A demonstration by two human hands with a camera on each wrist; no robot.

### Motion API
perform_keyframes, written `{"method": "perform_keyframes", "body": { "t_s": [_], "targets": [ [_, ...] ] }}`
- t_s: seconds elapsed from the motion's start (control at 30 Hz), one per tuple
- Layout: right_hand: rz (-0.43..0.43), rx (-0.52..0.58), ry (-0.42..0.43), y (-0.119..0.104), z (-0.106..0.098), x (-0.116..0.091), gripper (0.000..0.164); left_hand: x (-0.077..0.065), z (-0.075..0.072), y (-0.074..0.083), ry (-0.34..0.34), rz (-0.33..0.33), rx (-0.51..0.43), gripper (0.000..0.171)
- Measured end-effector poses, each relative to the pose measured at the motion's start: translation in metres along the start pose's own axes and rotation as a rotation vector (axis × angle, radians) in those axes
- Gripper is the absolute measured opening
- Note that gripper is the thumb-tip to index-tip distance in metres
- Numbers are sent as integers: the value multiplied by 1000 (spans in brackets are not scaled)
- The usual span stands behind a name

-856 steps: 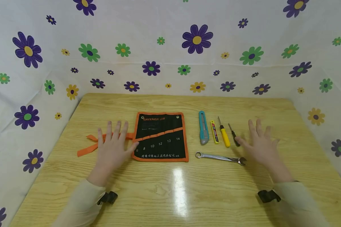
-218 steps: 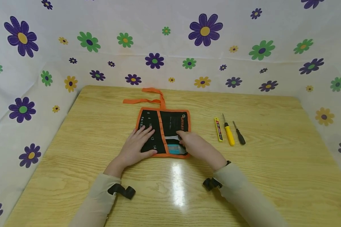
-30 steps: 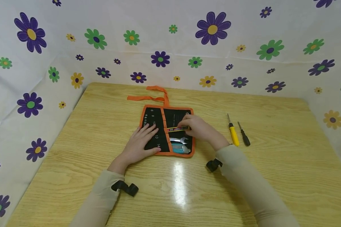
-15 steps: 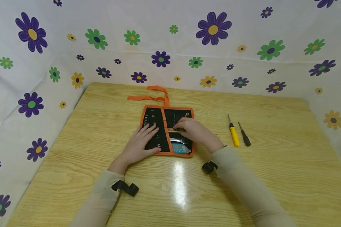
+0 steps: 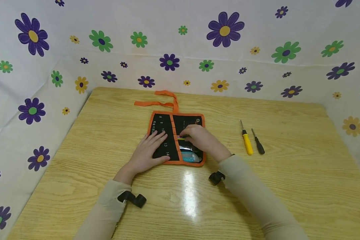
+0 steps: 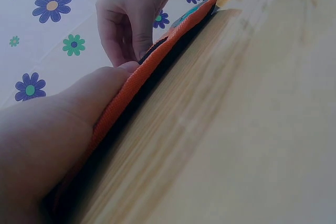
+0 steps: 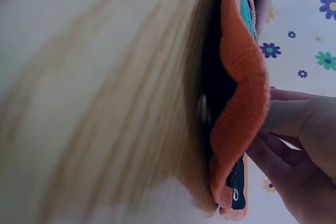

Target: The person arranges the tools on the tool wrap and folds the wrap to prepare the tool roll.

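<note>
A black tool pouch [image 5: 173,145] with orange edging lies on the table, its numbered pockets to the left. My left hand [image 5: 147,152] rests on the pocket side, fingers spread and straight. Between thumb and fingers my right hand [image 5: 202,139] pinches a slim yellow blade case [image 5: 181,138], which sits mostly inside a middle pocket, only a short end showing. Nearer to me in neighbouring pockets are a steel wrench [image 5: 185,147], partly hidden by the right hand, and a teal utility knife [image 5: 189,156]. In the right wrist view, the orange edge [image 7: 247,100] hides the right fingertips [image 7: 270,98].
To the right of the pouch lie a yellow-handled screwdriver [image 5: 247,143] and a smaller black-handled screwdriver [image 5: 259,146]. Orange tie straps [image 5: 156,104] stretch out behind the pouch. A flower-patterned cloth [image 5: 192,43] walls off the table's back and sides.
Over the last second my right hand has pushed the blade case leftward, deeper into its pocket. Earlier, the wrench and utility knife went from the table into the pouch, which was also turned.
</note>
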State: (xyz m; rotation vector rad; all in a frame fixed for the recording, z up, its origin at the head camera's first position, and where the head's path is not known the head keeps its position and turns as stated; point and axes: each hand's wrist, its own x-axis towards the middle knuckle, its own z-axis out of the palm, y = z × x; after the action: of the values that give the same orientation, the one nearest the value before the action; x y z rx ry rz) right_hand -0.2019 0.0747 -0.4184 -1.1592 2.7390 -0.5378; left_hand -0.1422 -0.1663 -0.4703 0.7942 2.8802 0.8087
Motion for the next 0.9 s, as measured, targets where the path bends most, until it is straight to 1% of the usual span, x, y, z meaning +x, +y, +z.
{"method": "perform_keyframes", "body": {
  "t_s": [0.1, 0.23, 0.4, 0.57, 0.73, 0.8, 0.9],
  "targets": [
    [6, -2, -3, -1, 0, 0, 24, 0, 0, 0, 0, 3, 0, 80],
    [9, 22, -4, -2, -2, -3, 25, 0, 0, 0, -9, 0, -1, 80],
    [26, 46, 11, -1, -7, -14, 27, 0, 0, 0, -6, 0, 5, 81],
    [67, 41, 72, 3, -12, -33, 30, 2, 0, 0, 1, 7, 12, 81],
    [99, -13, 145, 9, -18, -55, 35, 0, -1, 2, -4, -5, 10, 82],
    [137, -25, 170, 13, -21, -65, 38, 0, -1, 2, -5, -10, 3, 82],
    [216, -15, 208, 20, -25, -81, 41, 0, -1, 3, -4, -11, -1, 82]
  ]
}}
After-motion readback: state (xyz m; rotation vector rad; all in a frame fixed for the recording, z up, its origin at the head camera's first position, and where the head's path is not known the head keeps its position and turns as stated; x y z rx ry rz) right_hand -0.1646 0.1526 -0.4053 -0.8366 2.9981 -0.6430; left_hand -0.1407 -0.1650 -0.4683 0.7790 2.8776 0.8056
